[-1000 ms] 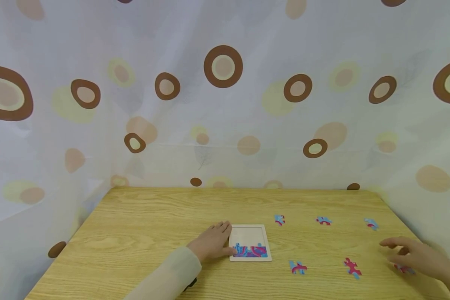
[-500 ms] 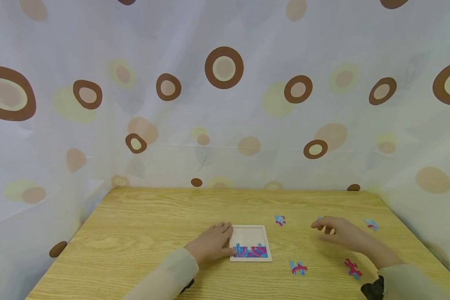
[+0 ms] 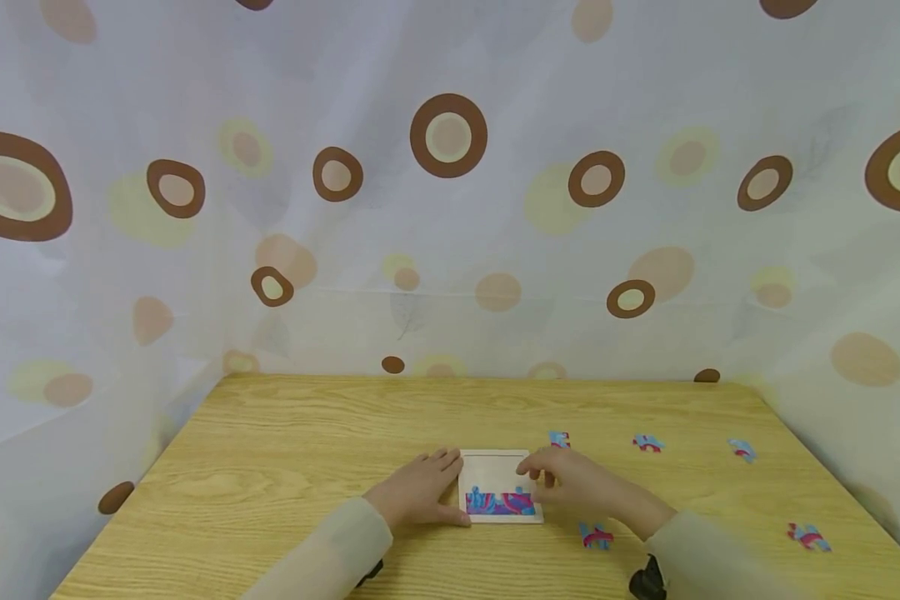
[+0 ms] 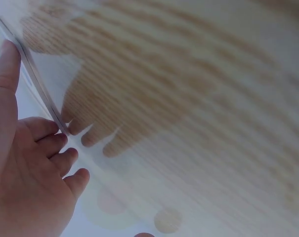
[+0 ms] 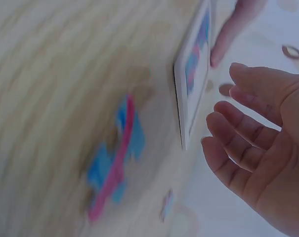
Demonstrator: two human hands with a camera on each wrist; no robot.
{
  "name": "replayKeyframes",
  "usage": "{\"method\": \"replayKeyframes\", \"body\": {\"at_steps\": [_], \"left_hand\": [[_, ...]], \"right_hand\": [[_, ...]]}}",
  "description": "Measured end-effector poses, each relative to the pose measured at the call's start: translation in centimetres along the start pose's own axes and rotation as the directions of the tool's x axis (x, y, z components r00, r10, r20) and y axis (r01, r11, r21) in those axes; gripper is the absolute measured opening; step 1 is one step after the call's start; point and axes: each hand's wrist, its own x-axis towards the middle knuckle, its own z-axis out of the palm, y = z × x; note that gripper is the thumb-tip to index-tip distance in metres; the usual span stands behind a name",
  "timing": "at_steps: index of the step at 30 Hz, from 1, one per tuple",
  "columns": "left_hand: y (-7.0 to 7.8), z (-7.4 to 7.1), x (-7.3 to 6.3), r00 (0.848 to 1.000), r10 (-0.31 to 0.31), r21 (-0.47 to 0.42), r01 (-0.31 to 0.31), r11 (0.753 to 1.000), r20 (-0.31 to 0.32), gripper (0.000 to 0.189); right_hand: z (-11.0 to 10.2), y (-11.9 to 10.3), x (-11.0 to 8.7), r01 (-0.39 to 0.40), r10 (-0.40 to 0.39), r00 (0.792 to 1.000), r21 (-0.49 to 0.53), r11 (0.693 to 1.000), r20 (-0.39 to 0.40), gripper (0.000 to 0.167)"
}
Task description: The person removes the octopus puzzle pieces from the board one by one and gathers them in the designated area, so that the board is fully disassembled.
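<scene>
A square white puzzle tray (image 3: 492, 472) lies on the table, with joined blue, pink and purple jigsaw pieces (image 3: 501, 504) along its near side. My left hand (image 3: 416, 493) rests along the tray's left edge, thumb near the front corner. In the left wrist view its fingers lie against the tray's edge (image 4: 43, 94). My right hand (image 3: 588, 486) hovers at the tray's right side, fingers loosely bent; the right wrist view shows nothing between thumb and fingers. Near that hand lie a blue-and-pink jigsaw piece (image 3: 596, 536) and a partly covered piece (image 3: 560, 437) behind it.
Farther right on the wooden table (image 3: 330, 417) lie more loose pieces: a back-row piece (image 3: 648, 443), a far-right piece (image 3: 742, 451) and a front-right piece (image 3: 809, 537). A patterned white sheet (image 3: 450, 233) encloses the back and sides.
My right hand has swept left from above the front-right piece to the tray, uncovering that piece. Its sleeve now covers the spot of a red piece. My left hand has barely moved.
</scene>
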Motion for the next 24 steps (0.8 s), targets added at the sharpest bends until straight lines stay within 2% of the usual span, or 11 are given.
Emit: {"method": "replayKeyframes", "body": {"at_steps": [3,6,11,24], "left_hand": [[0.2,-0.2,-0.1,1.000,-0.003,0.004,0.003,1.000,-0.001,0.087],[0.4,-0.3,-0.2,1.000,-0.002,0.017,0.002,1.000,-0.005,0.087],[0.5,-0.3,-0.3,1.000,-0.001,0.031,0.001,1.000,-0.008,0.087],[0.6,-0.5,-0.4,1.000,0.001,0.033,0.000,0.999,-0.007,0.086]], "right_hand": [[1.2,-0.7,1.1,0.009,-0.009,1.000,-0.002,1.000,0.022,0.029],[2.2,-1.1,2.1,0.052,-0.050,0.998,-0.063,0.997,0.025,0.030],[3.0,-1.5,3.2,0.078,-0.076,0.997,-0.084,0.993,0.030,0.031],[4.2,-1.7,4.8,0.027,-0.024,0.999,-0.089,0.996,0.033,0.035]]}}
